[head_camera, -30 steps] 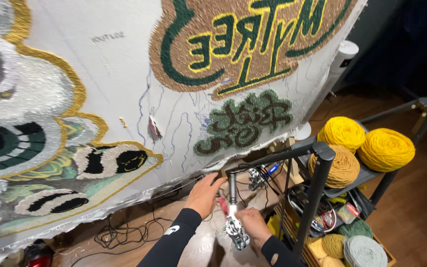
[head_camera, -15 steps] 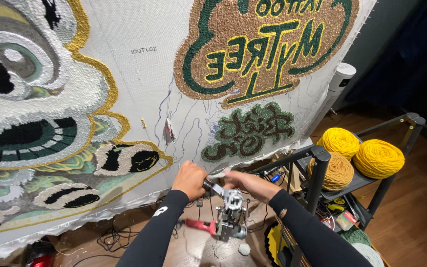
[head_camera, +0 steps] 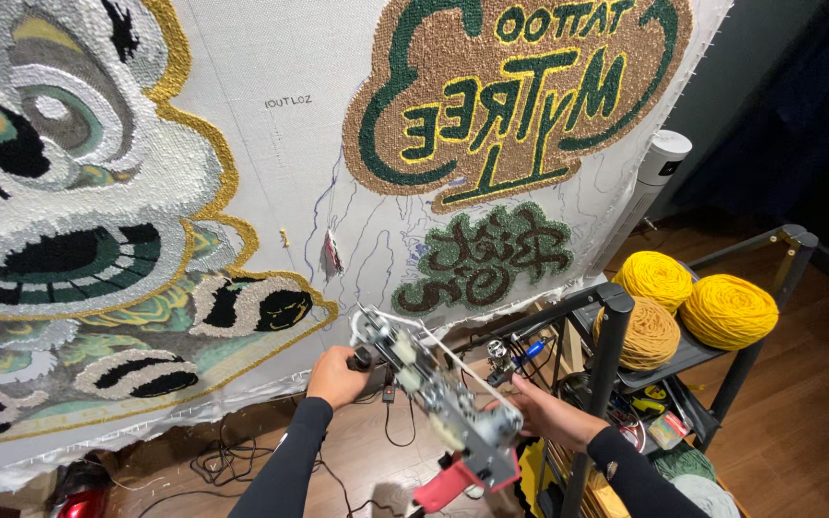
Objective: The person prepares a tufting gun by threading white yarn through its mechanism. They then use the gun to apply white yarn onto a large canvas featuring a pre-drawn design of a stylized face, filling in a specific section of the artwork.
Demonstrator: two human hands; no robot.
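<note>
Head view: both hands carry a tufting gun (head_camera: 434, 403) just below the stretched cloth (head_camera: 271, 163).
Left hand (head_camera: 335, 376): fingers closed round the gun's front grip.
Right hand (head_camera: 541, 412): fingers curled at its rear.
Change: gun now lifted and tilted towards the cloth, higher than half a second ago.
Yarn rack (head_camera: 616, 307): right of the gun.
</note>
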